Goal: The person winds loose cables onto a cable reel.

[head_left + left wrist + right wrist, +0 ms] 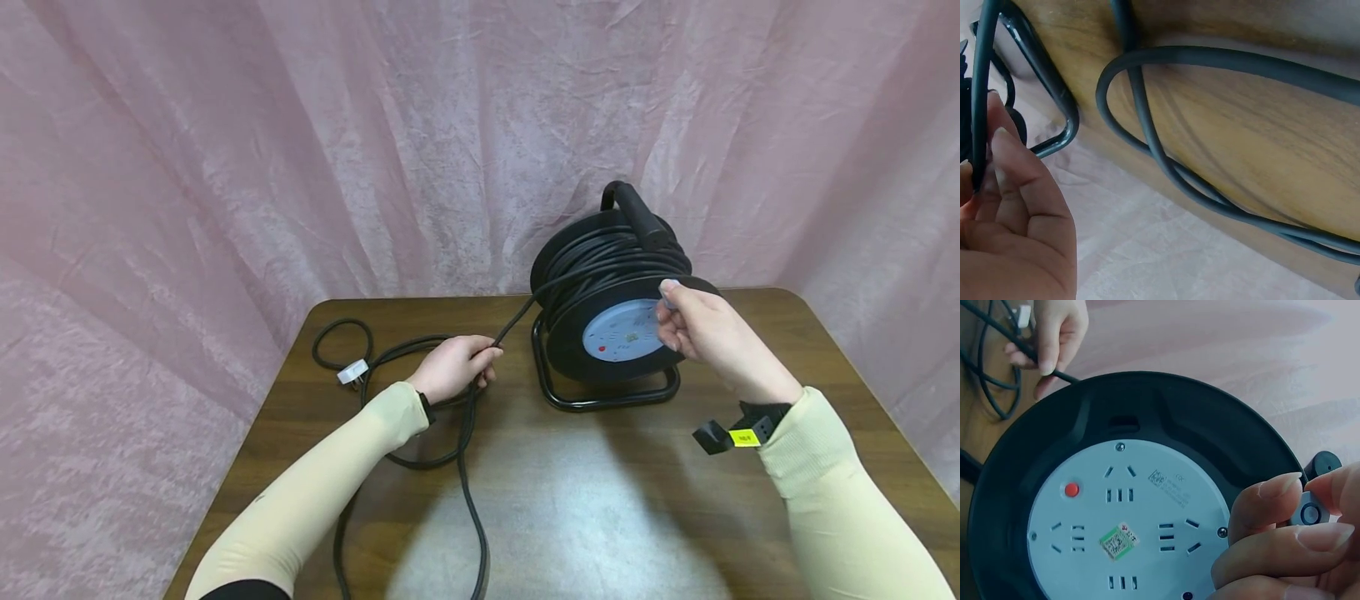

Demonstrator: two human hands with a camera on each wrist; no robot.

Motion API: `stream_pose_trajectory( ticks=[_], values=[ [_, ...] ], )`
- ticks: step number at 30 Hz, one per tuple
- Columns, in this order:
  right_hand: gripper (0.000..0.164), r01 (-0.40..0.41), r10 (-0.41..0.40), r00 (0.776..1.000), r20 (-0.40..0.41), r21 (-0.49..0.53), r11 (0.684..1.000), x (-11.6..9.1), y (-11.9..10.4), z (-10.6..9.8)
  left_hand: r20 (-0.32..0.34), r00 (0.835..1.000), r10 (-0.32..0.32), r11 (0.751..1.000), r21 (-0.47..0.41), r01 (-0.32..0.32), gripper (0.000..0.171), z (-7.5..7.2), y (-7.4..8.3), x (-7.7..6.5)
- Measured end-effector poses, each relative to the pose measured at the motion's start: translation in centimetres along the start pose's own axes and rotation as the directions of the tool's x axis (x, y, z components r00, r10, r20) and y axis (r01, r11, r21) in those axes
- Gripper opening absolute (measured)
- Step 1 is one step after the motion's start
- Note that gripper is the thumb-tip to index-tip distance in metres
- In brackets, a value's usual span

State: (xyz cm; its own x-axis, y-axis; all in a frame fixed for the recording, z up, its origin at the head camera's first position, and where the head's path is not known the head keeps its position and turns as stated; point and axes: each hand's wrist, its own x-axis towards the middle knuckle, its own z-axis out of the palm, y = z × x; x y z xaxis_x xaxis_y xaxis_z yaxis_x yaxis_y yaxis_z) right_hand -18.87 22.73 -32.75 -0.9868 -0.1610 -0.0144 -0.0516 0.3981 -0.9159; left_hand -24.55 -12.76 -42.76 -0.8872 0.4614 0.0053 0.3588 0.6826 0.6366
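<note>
A black cable reel (567, 346) with a pale blue socket face (618, 329) stands on its tubular frame at the table's back right. My right hand (701, 329) is at the right of that face, its thumb and fingers gripping a small grey crank knob (1310, 512). To the left of the reel, my left hand (453, 367) pinches the black cable (517, 318) between thumb and fingers. From there the cable runs up to the reel and over the layers wound on its drum. In the right wrist view, a red button (1071, 490) and several socket openings show on the face.
Loose loops of cable (427, 464) lie on the wooden table (585, 500) around and below my left hand, running off its front. A white plug (352, 372) rests at the left among them. A pink curtain (450, 150) hangs behind the table.
</note>
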Motion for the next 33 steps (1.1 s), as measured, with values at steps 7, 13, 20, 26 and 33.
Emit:
stream_pose_trajectory(
  ticks=[7, 13, 20, 26, 33],
  values=[
    [0.066, -0.003, 0.003, 1.000, -0.023, 0.015, 1.000, -0.2, 0.6, -0.5, -0.024, 1.000, 0.005, 1.000, -0.024, -0.006, 0.031, -0.2, 0.5, 0.1],
    [0.068, -0.017, 0.017, 0.999, -0.029, -0.025, 1.000, -0.4, 1.0, -1.1, -0.008, 1.000, -0.001, 1.000, 0.004, 0.001, 0.046, -0.4, 1.0, 0.2],
    [0.070, -0.064, 0.061, 0.997, -0.044, -0.054, 0.997, -0.6, 1.8, -1.7, 0.020, 0.999, 0.032, 0.999, 0.039, -0.032, 0.049, -0.4, 1.6, 0.1],
    [0.069, -0.081, 0.078, 0.996, -0.043, -0.067, 0.994, -0.7, 2.6, -2.3, 0.023, 0.999, 0.031, 0.987, -0.161, -0.027, 0.032, -0.5, 1.9, 0.2],
    [0.068, -0.094, 0.090, 0.995, -0.047, -0.094, 0.991, -0.8, 3.5, -2.7, -0.020, 0.999, 0.039, 0.973, -0.227, -0.043, 0.027, -0.5, 2.5, 0.4]
  ],
)
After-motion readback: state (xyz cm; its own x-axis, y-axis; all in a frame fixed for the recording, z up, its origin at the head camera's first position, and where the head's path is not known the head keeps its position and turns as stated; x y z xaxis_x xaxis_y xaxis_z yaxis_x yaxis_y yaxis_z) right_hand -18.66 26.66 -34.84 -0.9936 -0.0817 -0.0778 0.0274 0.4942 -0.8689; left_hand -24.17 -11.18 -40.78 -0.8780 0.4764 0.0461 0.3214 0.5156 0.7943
